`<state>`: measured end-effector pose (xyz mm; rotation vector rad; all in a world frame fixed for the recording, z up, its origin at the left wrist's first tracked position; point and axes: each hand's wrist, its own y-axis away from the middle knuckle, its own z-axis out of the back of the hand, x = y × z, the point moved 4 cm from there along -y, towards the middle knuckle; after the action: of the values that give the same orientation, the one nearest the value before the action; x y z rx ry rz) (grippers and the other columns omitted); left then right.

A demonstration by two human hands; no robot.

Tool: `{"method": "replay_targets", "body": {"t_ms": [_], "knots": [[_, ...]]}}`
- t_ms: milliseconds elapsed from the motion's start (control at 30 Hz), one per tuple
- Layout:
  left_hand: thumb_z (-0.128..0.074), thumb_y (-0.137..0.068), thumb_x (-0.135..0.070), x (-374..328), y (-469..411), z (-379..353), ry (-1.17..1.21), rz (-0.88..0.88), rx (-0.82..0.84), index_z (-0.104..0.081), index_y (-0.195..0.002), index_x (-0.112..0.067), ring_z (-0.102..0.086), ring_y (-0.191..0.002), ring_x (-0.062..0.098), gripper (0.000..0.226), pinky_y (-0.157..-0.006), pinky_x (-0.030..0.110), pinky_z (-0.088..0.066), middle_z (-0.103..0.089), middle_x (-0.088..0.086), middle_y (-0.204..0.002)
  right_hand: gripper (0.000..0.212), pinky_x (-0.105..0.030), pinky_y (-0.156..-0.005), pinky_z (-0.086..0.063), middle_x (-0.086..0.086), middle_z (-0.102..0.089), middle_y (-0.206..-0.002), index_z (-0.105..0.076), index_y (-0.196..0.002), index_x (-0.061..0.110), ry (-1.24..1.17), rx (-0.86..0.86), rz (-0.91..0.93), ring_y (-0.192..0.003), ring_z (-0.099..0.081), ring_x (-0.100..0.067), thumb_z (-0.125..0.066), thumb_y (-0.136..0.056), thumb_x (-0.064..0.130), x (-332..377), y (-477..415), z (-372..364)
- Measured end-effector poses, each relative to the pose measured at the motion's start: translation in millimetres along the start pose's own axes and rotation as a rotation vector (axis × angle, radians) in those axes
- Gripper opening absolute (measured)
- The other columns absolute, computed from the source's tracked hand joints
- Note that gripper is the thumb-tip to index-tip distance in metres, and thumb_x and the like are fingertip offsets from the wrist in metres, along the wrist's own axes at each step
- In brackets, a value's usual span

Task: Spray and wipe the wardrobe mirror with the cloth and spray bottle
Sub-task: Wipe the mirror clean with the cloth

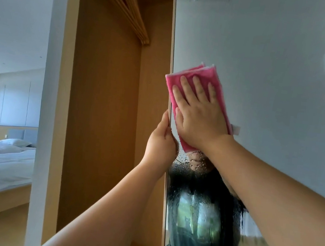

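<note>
Wardrobe (100, 114) holds hangers (127, 8); right hand (199, 115) presses cloth (203, 71) on mirror (267, 74).

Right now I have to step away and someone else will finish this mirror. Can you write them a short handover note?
Right hand: flat, fingers straight, pressing the pink cloth against the mirror near its left edge.
Left hand: grips that edge, beside the cloth's lower end.
Spray bottle: not in view.
Done: mirror sprayed; the part above the cloth looks clear.
Left: droplets cover the mirror below the cloth; wipe those.
</note>
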<state>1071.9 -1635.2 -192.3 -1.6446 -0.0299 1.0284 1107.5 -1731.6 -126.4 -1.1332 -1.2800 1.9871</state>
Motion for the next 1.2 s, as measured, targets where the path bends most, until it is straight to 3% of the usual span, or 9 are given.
{"method": "replay_targets", "body": {"t_ms": [67, 133, 300, 400, 500, 633, 800, 1067, 1200], "knots": [[-0.035, -0.095, -0.015, -4, 2, 0, 0.024, -0.014, 0.027, -0.038, -0.145, -0.032, -0.052, -0.114, -0.01, 0.053, -0.099, 0.016, -0.042, -0.057, -0.017, -0.132, 0.06, -0.055, -0.119, -0.01, -0.013, -0.025, -0.159, -0.027, -0.153, 0.015, -0.009, 0.002, -0.009, -0.147, -0.018, -0.036, -0.013, -0.099, 0.039, 5, 13, -5], [-0.036, -0.097, -0.016, -7, 5, 0, 0.041, -0.016, 0.043, -0.039, -0.144, -0.033, -0.049, -0.122, -0.003, 0.05, -0.107, 0.027, -0.039, -0.054, -0.016, -0.135, 0.059, -0.056, -0.119, -0.01, -0.013, -0.024, -0.159, -0.025, -0.153, 0.015, 0.005, 0.005, -0.013, -0.147, -0.017, -0.036, -0.014, -0.101, 0.039, 11, 26, -10], [-0.036, -0.099, -0.015, -3, 7, 2, 0.043, 0.03, 0.065, -0.044, -0.14, -0.035, -0.061, -0.107, 0.0, 0.046, -0.094, 0.024, -0.049, -0.066, -0.016, -0.115, 0.062, -0.056, -0.118, -0.007, -0.013, -0.016, -0.161, -0.017, -0.155, 0.015, -0.042, 0.013, -0.017, -0.149, -0.004, -0.035, -0.012, -0.099, 0.042, 29, 76, -22], [-0.031, -0.1, -0.009, -1, 7, 3, 0.001, 0.055, 0.073, -0.03, -0.148, -0.031, -0.051, -0.089, -0.025, 0.053, -0.075, -0.001, -0.042, -0.049, -0.036, -0.11, 0.062, -0.055, -0.119, -0.006, -0.014, -0.014, -0.161, -0.017, -0.155, 0.013, -0.083, 0.022, 0.007, -0.149, -0.002, -0.034, -0.022, -0.099, 0.041, 43, 124, -30], [-0.027, -0.102, -0.009, -7, 9, 2, -0.021, 0.061, 0.065, -0.028, -0.148, -0.031, -0.044, -0.08, -0.034, 0.051, -0.065, -0.008, -0.034, -0.042, -0.04, -0.109, 0.061, -0.055, -0.119, -0.009, -0.013, -0.02, -0.16, -0.022, -0.154, 0.014, -0.091, 0.032, 0.027, -0.149, -0.008, -0.034, -0.03, -0.098, 0.039, 47, 145, -30], [-0.026, -0.1, -0.006, -8, 17, 4, 0.011, 0.07, 0.087, -0.039, -0.136, -0.042, -0.056, -0.089, -0.022, 0.052, -0.07, -0.002, -0.042, -0.056, -0.044, -0.106, 0.061, -0.054, -0.12, -0.008, -0.012, -0.02, -0.16, -0.024, -0.154, 0.015, -0.089, 0.057, 0.027, -0.149, -0.008, -0.033, -0.03, -0.098, 0.04, 47, 144, -28], [-0.035, -0.1, -0.013, 19, 50, 12, -0.004, 0.164, 0.124, -0.065, -0.11, -0.024, -0.068, -0.094, 0.018, 0.034, -0.081, 0.029, -0.056, -0.072, 0.0, -0.097, 0.063, -0.054, -0.119, -0.007, -0.013, -0.009, -0.162, -0.013, -0.155, 0.014, -0.056, 0.098, 0.05, -0.15, -0.001, -0.033, -0.013, -0.1, 0.044, 46, 145, -30], [-0.036, -0.101, -0.016, 53, 97, 21, -0.172, 0.173, 0.237, -0.056, -0.122, -0.032, -0.067, -0.096, 0.011, 0.033, -0.084, 0.032, -0.055, -0.07, -0.007, -0.098, 0.062, -0.056, -0.119, -0.005, -0.016, -0.013, -0.16, -0.02, -0.153, 0.012, -0.066, 0.084, 0.113, -0.148, -0.006, -0.037, -0.011, -0.101, 0.043, 42, 145, -25], [-0.036, -0.101, -0.013, 64, 121, 23, -0.227, 0.214, 0.254, -0.047, -0.116, -0.056, -0.061, -0.101, -0.006, 0.047, -0.083, 0.015, -0.05, -0.065, -0.03, -0.102, 0.06, -0.055, -0.119, -0.003, -0.017, -0.018, -0.159, -0.024, -0.153, 0.012, -0.085, 0.079, 0.103, -0.148, -0.009, -0.038, -0.014, -0.1, 0.039, 43, 141, -23]]}}
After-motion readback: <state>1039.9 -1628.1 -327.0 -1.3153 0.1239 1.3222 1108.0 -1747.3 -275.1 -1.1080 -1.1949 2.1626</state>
